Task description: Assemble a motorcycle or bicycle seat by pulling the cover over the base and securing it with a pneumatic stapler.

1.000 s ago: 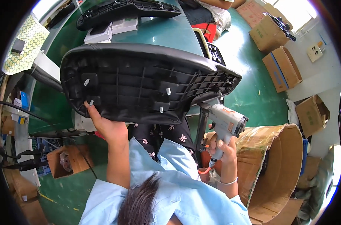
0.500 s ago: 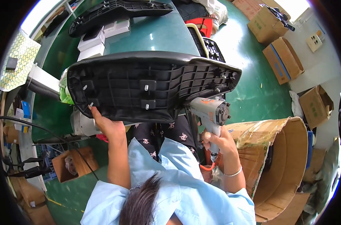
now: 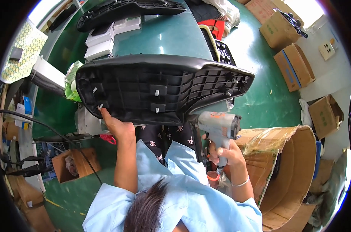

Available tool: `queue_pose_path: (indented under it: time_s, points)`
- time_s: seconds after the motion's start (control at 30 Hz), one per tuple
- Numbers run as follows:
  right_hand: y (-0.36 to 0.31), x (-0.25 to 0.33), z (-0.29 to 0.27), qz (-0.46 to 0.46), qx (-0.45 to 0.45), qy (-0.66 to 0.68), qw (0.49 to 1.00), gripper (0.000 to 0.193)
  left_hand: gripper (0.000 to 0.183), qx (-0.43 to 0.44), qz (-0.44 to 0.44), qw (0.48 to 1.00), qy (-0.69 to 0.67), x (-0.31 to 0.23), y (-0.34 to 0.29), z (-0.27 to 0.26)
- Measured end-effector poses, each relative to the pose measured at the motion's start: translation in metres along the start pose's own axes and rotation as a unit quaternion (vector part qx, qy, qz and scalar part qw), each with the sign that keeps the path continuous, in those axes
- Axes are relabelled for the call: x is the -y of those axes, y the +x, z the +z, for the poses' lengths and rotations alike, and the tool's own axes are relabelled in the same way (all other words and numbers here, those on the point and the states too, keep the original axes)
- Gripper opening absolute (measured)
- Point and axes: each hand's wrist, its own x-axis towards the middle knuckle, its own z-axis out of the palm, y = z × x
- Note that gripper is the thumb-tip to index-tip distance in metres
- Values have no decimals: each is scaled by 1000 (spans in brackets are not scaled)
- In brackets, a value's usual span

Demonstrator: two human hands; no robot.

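Note:
A long black vehicle seat point(image 3: 133, 91) is tilted up before me at the table's near edge, its ribbed plastic underside and several metal bolts facing me. My left hand point(image 3: 119, 125) grips its lower left edge, with the thumb beside a bolt; the fingers behind the seat are hidden. In my right hand point(image 3: 230, 154) is a grey air staple gun point(image 3: 217, 125), the fingers wrapped round its handle. Its nose points left, close to the seat's lower edge; whether they touch I cannot tell. An orange air hose point(image 3: 213, 176) hangs from the handle.
Another black seat point(image 3: 133, 11) lies on the green table point(image 3: 167, 34), next to white boxes point(image 3: 100, 49). A large open cardboard box point(image 3: 295, 174) stands close to my right arm. More cartons point(image 3: 293, 65) line the right wall. A black cable point(image 3: 63, 135) crosses at left.
The whole view has shifted slightly, so the seat and table appear farther right. The staple gun has dropped a little relative to the seat. Both hands keep their grips.

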Motion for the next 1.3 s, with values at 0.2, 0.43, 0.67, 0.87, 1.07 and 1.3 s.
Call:
queue_pose_path:
  time_s: [0.2, 0.43, 0.67, 0.87, 1.07, 1.3]
  points:
    - [-1, 1, 12, 42, -22, -4, 999, 57, 49, -22, 11, 1000, 6, 11, 5, -8]
    - [4, 9, 23, 66, -37, -50, 996, 49, 52, 59, 11, 996, -61, 13, 7, -37]
    - [-6, 4, 6, 29, -53, -82, 995, 56, 68, 263, 210, 934, 117, -68, 17, -65]
    - [3, -5, 0, 20, -76, -84, 993, 53, 67, 270, 90, 933, 221, -90, 23, -80]
    - [-11, 0, 19, -41, -189, -124, 973, 40, 59, 217, 202, 920, 256, -64, -4, -63]
    - [-10, 4, 24, 17, -182, -135, 974, 41, 59, 233, 255, 898, 273, -59, -15, -56]
